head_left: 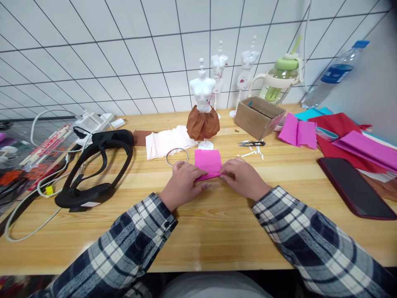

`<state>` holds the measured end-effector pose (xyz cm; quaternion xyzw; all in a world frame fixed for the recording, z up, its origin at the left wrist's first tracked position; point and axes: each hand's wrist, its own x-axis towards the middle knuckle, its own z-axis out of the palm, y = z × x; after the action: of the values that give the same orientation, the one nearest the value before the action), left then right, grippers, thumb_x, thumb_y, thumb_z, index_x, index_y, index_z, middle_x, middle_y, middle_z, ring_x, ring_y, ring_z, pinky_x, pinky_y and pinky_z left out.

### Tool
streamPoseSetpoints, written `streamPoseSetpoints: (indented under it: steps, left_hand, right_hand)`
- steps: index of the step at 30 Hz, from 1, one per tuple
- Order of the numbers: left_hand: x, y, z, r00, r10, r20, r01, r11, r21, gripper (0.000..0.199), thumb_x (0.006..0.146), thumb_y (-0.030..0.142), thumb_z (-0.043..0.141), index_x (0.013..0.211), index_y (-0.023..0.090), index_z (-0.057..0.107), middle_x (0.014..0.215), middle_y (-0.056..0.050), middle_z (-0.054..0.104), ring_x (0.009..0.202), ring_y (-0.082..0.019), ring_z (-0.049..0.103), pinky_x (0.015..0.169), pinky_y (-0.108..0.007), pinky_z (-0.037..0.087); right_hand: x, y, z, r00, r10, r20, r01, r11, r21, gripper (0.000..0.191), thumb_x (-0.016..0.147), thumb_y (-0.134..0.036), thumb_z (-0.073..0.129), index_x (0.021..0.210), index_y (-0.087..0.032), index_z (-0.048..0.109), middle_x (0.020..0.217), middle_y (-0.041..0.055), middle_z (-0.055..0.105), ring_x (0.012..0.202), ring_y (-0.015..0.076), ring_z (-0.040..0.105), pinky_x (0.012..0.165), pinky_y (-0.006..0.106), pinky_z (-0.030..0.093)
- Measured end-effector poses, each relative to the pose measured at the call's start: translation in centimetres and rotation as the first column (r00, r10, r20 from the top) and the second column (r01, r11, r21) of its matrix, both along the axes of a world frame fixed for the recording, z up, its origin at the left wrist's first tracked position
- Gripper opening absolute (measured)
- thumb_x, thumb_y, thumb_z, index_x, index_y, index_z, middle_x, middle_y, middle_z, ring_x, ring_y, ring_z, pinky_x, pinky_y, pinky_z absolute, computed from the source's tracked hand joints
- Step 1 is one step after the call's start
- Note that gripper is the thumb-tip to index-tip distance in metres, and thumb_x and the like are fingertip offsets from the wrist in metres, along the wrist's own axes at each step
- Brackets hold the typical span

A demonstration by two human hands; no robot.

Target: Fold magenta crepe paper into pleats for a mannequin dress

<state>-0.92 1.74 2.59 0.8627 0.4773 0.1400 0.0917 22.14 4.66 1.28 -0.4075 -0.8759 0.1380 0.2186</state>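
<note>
A small piece of bright pink crepe paper lies on the wooden table, its near edge folded into narrow layers. My left hand pinches the left end of that folded edge. At the right end, my right hand grips the same edge between thumb and fingers. Just beyond the paper stands a white mini dress form wearing a gathered brown paper skirt. A metal ring lies beside my left hand, partly over a pale pink paper strip.
Thread snips lie by white paper scraps. Behind are a cardboard box, a green-lidded jug and a water bottle. A phone and coloured papers are at right; a black headset and cables at left.
</note>
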Motion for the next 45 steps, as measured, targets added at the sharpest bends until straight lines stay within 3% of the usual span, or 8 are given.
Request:
streamPoseSetpoints:
  steps: [6, 11, 15, 20, 23, 28, 35, 45]
  left_hand:
    - [-0.1, 0.0, 0.3, 0.939, 0.120, 0.322, -0.061, 0.981, -0.187, 0.023, 0.090, 0.037, 0.053, 0.090, 0.021, 0.070, 0.090, -0.004, 0.073, 0.087, -0.020, 0.062, 0.093, -0.041, 0.040]
    - [-1.9, -0.5, 1.8, 0.716, 0.386, 0.582, 0.172, 0.711, -0.682, 0.038, 0.087, 0.051, 0.048, 0.083, 0.016, 0.064, 0.067, -0.006, 0.066, 0.059, -0.018, 0.059, 0.062, -0.034, 0.049]
    - [-2.5, -0.1, 2.2, 0.670, 0.456, 0.586, 0.219, 0.634, -0.742, 0.029, 0.079, 0.046, 0.063, 0.080, 0.017, 0.065, 0.069, -0.002, 0.065, 0.058, -0.014, 0.056, 0.062, -0.030, 0.048]
    - [-1.2, 0.5, 1.1, 0.855, 0.293, 0.428, 0.030, 0.796, -0.605, 0.029, 0.084, 0.043, 0.059, 0.083, 0.016, 0.069, 0.077, -0.003, 0.069, 0.069, -0.015, 0.060, 0.066, -0.027, 0.047]
    - [-0.7, 0.6, 0.4, 0.919, 0.182, 0.350, -0.017, 0.905, -0.425, 0.023, 0.086, 0.036, 0.056, 0.085, 0.017, 0.070, 0.079, -0.003, 0.069, 0.074, -0.016, 0.061, 0.069, -0.027, 0.047]
    - [-0.6, 0.7, -0.2, 0.957, 0.117, 0.266, -0.036, 0.956, -0.290, 0.017, 0.086, 0.027, 0.055, 0.085, 0.018, 0.070, 0.081, -0.004, 0.068, 0.076, -0.016, 0.061, 0.070, -0.028, 0.046]
    - [-0.7, 0.8, -0.6, 0.983, 0.055, 0.173, -0.031, 0.990, -0.134, 0.010, 0.083, 0.019, 0.060, 0.085, 0.019, 0.070, 0.083, -0.003, 0.069, 0.081, -0.017, 0.061, 0.075, -0.030, 0.045]
    - [-0.8, 1.0, -0.3, 0.992, 0.029, 0.124, -0.016, 0.995, -0.101, 0.011, 0.081, 0.020, 0.062, 0.088, 0.020, 0.071, 0.083, -0.003, 0.070, 0.079, -0.018, 0.062, 0.072, -0.030, 0.045]
  right_hand:
    - [0.2, -0.6, 0.7, 0.957, -0.032, -0.288, -0.021, 0.983, -0.182, 0.013, 0.084, -0.030, 0.060, 0.087, -0.019, 0.067, 0.090, 0.0055, 0.071, 0.086, 0.0204, 0.063, 0.082, 0.035, 0.047]
    - [0.8, -1.1, 1.6, 0.700, -0.257, -0.667, -0.353, 0.687, -0.635, 0.056, 0.090, -0.060, 0.034, 0.113, -0.018, 0.061, 0.065, 0.0029, 0.065, 0.048, 0.0138, 0.052, 0.045, 0.026, 0.038]
    - [0.8, -0.7, 1.2, 0.665, -0.326, -0.672, -0.333, 0.675, -0.658, 0.046, 0.089, -0.056, 0.045, 0.107, -0.018, 0.064, 0.071, 0.0030, 0.066, 0.047, 0.0106, 0.043, 0.042, 0.024, 0.030]
    - [0.1, -0.2, 0.5, 0.852, -0.269, -0.449, 0.041, 0.889, -0.456, 0.034, 0.089, -0.043, 0.053, 0.106, -0.019, 0.068, 0.098, 0.0071, 0.070, 0.076, 0.0162, 0.059, 0.066, 0.029, 0.046]
    - [-0.2, -0.2, 0.2, 0.948, -0.116, -0.296, 0.046, 0.972, -0.232, 0.033, 0.088, -0.040, 0.059, 0.111, -0.019, 0.069, 0.106, 0.0073, 0.070, 0.097, 0.0209, 0.061, 0.086, 0.034, 0.045]
    - [-0.8, -0.2, -0.5, 0.994, -0.038, -0.099, 0.020, 0.984, -0.177, 0.022, 0.082, -0.025, 0.065, 0.102, -0.022, 0.072, 0.093, 0.0037, 0.073, 0.087, 0.0198, 0.061, 0.079, 0.033, 0.044]
    - [-0.5, 0.1, -1.4, 0.988, -0.086, -0.126, 0.048, 0.958, -0.282, 0.016, 0.084, -0.022, 0.062, 0.094, -0.025, 0.074, 0.087, -0.0002, 0.073, 0.074, 0.0141, 0.060, 0.069, 0.026, 0.042]
    - [-0.7, 0.0, -0.7, 0.999, -0.041, -0.032, 0.035, 0.985, -0.169, 0.017, 0.079, -0.013, 0.062, 0.090, -0.022, 0.072, 0.089, 0.0011, 0.070, 0.085, 0.0167, 0.060, 0.075, 0.028, 0.042]
